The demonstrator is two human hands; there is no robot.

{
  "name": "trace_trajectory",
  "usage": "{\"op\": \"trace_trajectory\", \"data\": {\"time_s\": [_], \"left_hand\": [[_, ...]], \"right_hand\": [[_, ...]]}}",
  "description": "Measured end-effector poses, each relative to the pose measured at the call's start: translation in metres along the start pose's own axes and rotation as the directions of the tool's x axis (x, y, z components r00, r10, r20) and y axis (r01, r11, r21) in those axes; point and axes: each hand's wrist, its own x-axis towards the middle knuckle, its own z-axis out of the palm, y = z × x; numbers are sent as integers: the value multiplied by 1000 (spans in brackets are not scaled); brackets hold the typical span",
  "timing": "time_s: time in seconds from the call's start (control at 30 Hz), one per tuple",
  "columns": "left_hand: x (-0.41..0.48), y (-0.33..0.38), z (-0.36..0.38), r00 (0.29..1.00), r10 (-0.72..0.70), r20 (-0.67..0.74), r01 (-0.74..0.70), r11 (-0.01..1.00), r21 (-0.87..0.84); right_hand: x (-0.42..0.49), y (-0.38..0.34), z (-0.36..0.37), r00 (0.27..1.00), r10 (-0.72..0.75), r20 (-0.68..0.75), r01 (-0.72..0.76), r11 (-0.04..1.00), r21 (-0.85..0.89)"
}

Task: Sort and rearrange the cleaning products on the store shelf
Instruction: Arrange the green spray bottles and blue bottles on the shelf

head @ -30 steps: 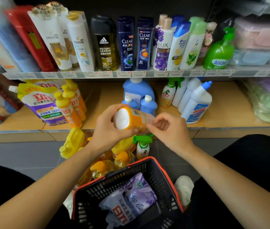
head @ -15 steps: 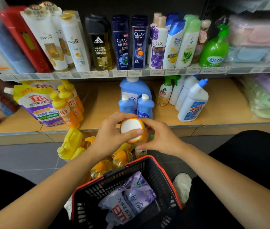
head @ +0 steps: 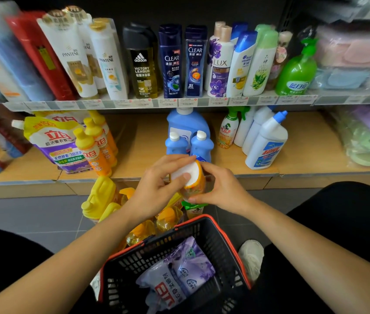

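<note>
In the head view, the orange plastic bottle with a flat white base [head: 189,169] has changed position since a second ago. It lay sideways then; now its base is tipped up toward the camera and its neck points down. The person holds it in the air just in front of the edge of the wooden lower shelf [head: 141,137], above the floor and beyond the basket. The left hand [head: 156,186] wraps its fingers over the base, with the thumb pressing on the white face. The right hand [head: 222,189] curls round the bottle's body from the other side.

The black mesh plastic basket with a red rim [head: 175,236] holds a lilac soft refill pouch [head: 193,264] lying on a white pouch with red lettering [head: 168,291].
</note>
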Motion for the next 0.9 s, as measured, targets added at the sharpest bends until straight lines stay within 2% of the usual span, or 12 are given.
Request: {"op": "trace_trajectory", "data": {"time_s": [0.17,0.3,0.4,0.6,0.7,0.8,0.9], "left_hand": [[-6,4,2,990,95,101,-104,990,91],[-5,5,3,996,88,-13,-87,994,65],[-5,2,3,988,134,-70,-130,990,58],[-5,-7,4,929,172,-327,-179,984,9],[-3,-12,0,901,118,-417,-124,992,14],[-1,-26,-4,957,-17,-290,31,998,45],[-4,-48,-3,983,-174,-63,184,960,213]], "right_hand": [[3,-2,-4,997,35,-75,-30,997,64],[2,-4,-4,994,56,-93,-48,995,84],[2,-4,-2,994,70,-87,-60,991,119],[3,-5,-2,993,83,-88,-69,985,156],[5,-4,-5,989,107,-100,-86,976,199],[5,-2,-7,981,141,-135,-101,957,271],[9,-2,-12,971,179,-158,-108,920,377]]}}
